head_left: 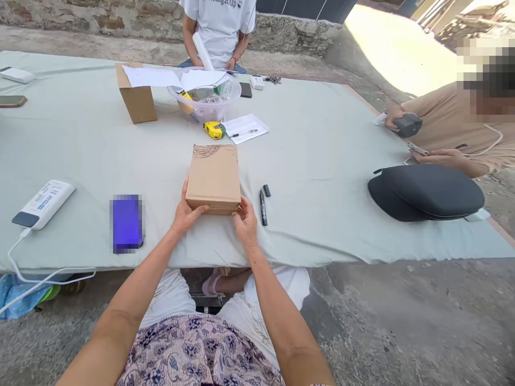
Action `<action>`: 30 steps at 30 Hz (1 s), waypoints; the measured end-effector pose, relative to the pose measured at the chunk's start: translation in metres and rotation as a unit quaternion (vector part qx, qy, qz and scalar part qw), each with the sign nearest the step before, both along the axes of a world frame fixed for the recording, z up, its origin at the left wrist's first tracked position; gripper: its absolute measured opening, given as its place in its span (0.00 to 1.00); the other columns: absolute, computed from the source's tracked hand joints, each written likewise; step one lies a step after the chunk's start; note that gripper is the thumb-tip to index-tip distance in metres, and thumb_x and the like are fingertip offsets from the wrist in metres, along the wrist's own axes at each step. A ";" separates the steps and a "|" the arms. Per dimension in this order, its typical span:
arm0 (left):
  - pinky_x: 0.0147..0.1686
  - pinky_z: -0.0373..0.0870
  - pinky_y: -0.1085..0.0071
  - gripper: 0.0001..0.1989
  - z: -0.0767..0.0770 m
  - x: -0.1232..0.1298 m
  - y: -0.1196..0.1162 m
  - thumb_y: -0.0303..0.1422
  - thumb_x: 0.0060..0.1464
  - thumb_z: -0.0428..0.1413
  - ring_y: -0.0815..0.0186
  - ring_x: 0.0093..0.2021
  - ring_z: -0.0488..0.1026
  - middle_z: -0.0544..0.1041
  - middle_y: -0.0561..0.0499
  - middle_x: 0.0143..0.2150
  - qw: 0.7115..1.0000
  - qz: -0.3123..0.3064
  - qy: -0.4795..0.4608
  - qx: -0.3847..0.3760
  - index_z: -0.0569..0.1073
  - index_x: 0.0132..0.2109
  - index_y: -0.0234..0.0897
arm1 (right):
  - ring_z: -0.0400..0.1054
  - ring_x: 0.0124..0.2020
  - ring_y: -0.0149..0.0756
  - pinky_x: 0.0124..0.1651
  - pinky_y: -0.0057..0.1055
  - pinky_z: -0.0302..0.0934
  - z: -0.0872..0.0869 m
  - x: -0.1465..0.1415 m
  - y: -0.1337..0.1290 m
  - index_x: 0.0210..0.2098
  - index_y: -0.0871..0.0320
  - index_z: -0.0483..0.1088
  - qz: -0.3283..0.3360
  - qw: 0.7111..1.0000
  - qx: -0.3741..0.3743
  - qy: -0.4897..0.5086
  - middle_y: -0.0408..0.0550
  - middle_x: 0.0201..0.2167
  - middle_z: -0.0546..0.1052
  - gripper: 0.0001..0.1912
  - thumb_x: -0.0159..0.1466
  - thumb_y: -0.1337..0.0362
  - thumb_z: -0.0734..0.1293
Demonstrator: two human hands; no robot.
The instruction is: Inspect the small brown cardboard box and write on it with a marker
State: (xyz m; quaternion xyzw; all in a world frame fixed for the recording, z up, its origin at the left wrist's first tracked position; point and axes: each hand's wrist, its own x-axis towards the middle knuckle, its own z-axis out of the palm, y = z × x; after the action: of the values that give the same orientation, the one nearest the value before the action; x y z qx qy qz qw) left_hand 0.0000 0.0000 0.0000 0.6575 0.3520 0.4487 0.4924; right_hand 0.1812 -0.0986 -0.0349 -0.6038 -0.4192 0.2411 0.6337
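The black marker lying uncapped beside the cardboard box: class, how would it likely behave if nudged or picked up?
The black marker looks round and slim, so it may roll on the cloth-covered table if nudged sideways. It seems rigid and probably light. Its cap lies apart, so the bare tip might mark the cloth.

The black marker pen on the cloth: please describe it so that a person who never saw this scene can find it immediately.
Start from the pale green cloth covering the long table, then find the closed cardboard box that the left hand and right hand grip at its near corners. The marker pen lies just right of the box, thin and black, with its loose cap beside it.
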 end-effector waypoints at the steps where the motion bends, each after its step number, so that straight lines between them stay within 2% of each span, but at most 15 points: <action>1: 0.69 0.61 0.53 0.58 0.003 0.000 -0.002 0.52 0.47 0.68 0.48 0.71 0.62 0.61 0.36 0.72 1.000 -0.001 -0.006 -0.001 0.47 0.75 0.40 | 0.70 0.61 0.42 0.63 0.46 0.68 0.003 -0.002 -0.002 0.61 0.56 0.65 -0.003 1.000 0.005 0.008 0.58 0.60 0.74 0.28 0.60 0.66 0.63; 5: 0.69 0.61 0.52 0.54 0.013 0.000 -0.014 0.53 0.46 0.68 0.50 0.70 0.64 0.67 0.36 0.69 0.999 -0.003 -0.040 -0.021 0.54 0.72 0.40 | 0.69 0.63 0.43 0.60 0.44 0.71 0.027 -0.012 -0.018 0.58 0.54 0.68 -0.025 0.999 0.035 -0.002 0.56 0.60 0.74 0.23 0.63 0.65 0.61; 9: 0.70 0.59 0.49 0.50 0.011 0.006 -0.024 0.57 0.45 0.67 0.49 0.70 0.64 0.70 0.36 0.66 0.989 -0.021 -0.106 -0.098 0.60 0.68 0.38 | 0.67 0.65 0.46 0.60 0.46 0.69 0.060 -0.013 -0.031 0.55 0.50 0.71 -0.055 0.991 0.069 -0.101 0.53 0.61 0.74 0.20 0.65 0.65 0.62; 12: 0.68 0.63 0.48 0.45 0.008 0.011 -0.030 0.54 0.44 0.68 0.47 0.69 0.66 0.71 0.35 0.65 0.978 -0.039 -0.126 -0.162 0.65 0.64 0.36 | 0.69 0.61 0.46 0.62 0.50 0.66 0.077 -0.009 -0.029 0.52 0.49 0.73 -0.077 0.975 0.085 -0.188 0.51 0.57 0.77 0.17 0.65 0.67 0.62; 14: 0.63 0.71 0.48 0.41 0.008 0.010 -0.035 0.50 0.45 0.68 0.46 0.65 0.70 0.72 0.35 0.63 0.968 -0.025 -0.109 -0.224 0.66 0.62 0.35 | 0.71 0.59 0.45 0.64 0.52 0.65 0.082 -0.006 -0.023 0.49 0.49 0.74 -0.074 0.964 0.099 -0.237 0.50 0.54 0.79 0.16 0.65 0.69 0.61; 16: 0.54 0.78 0.50 0.38 0.010 0.003 -0.041 0.46 0.49 0.66 0.47 0.58 0.76 0.75 0.33 0.60 0.955 -0.005 -0.087 -0.283 0.65 0.62 0.33 | 0.71 0.59 0.45 0.64 0.53 0.64 0.084 -0.005 -0.017 0.48 0.49 0.74 -0.064 0.953 0.111 -0.273 0.49 0.53 0.79 0.16 0.65 0.70 0.60; 19: 0.43 0.81 0.54 0.39 0.013 -0.017 -0.050 0.43 0.57 0.60 0.53 0.44 0.82 0.79 0.35 0.49 0.944 0.021 -0.040 -0.326 0.55 0.68 0.31 | 0.70 0.59 0.46 0.65 0.54 0.64 0.082 -0.006 -0.012 0.48 0.48 0.73 -0.069 0.943 0.122 -0.301 0.49 0.53 0.79 0.17 0.65 0.70 0.59; 21: 0.40 0.80 0.58 0.39 0.018 -0.034 -0.052 0.41 0.60 0.57 0.57 0.43 0.81 0.79 0.40 0.47 0.954 0.091 0.009 -0.284 0.50 0.71 0.35 | 0.71 0.59 0.45 0.64 0.54 0.65 0.080 -0.008 -0.011 0.48 0.47 0.73 -0.080 0.940 0.124 -0.308 0.48 0.53 0.79 0.17 0.65 0.70 0.59; 23: 0.43 0.78 0.61 0.36 0.028 -0.047 -0.051 0.41 0.61 0.56 0.58 0.47 0.80 0.78 0.42 0.49 0.966 0.195 0.044 -0.161 0.53 0.71 0.38 | 0.71 0.59 0.45 0.64 0.54 0.65 0.080 -0.011 -0.011 0.48 0.47 0.73 -0.084 0.939 0.124 -0.310 0.47 0.53 0.79 0.17 0.66 0.70 0.59; 25: 0.51 0.75 0.60 0.32 0.044 -0.053 -0.047 0.43 0.63 0.55 0.58 0.53 0.77 0.77 0.41 0.53 0.966 0.250 0.052 -0.026 0.57 0.70 0.40 | 0.70 0.59 0.45 0.64 0.54 0.65 0.080 -0.013 -0.010 0.48 0.47 0.73 -0.082 0.939 0.128 -0.307 0.47 0.52 0.80 0.17 0.66 0.70 0.59; 28: 0.61 0.69 0.55 0.34 0.072 -0.043 -0.039 0.48 0.65 0.53 0.54 0.64 0.70 0.71 0.38 0.64 0.968 0.209 0.064 0.127 0.56 0.71 0.41 | 0.70 0.60 0.45 0.66 0.55 0.63 0.082 -0.018 -0.008 0.48 0.47 0.73 -0.077 0.944 0.127 -0.295 0.47 0.52 0.80 0.17 0.67 0.70 0.59; 30: 0.67 0.62 0.52 0.36 0.086 -0.027 -0.034 0.51 0.63 0.54 0.52 0.71 0.61 0.64 0.38 0.70 0.962 0.162 0.087 0.204 0.56 0.72 0.42 | 0.70 0.60 0.44 0.68 0.55 0.61 0.082 -0.020 -0.005 0.47 0.47 0.73 -0.066 0.949 0.119 -0.283 0.47 0.52 0.80 0.16 0.67 0.69 0.59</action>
State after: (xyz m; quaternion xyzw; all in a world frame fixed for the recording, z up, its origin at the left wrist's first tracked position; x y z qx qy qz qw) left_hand -0.0274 -0.0338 0.0861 0.7146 0.3963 0.5257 0.2365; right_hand 0.1608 -0.1036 0.0475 -0.5941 -0.5661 -0.0341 0.5705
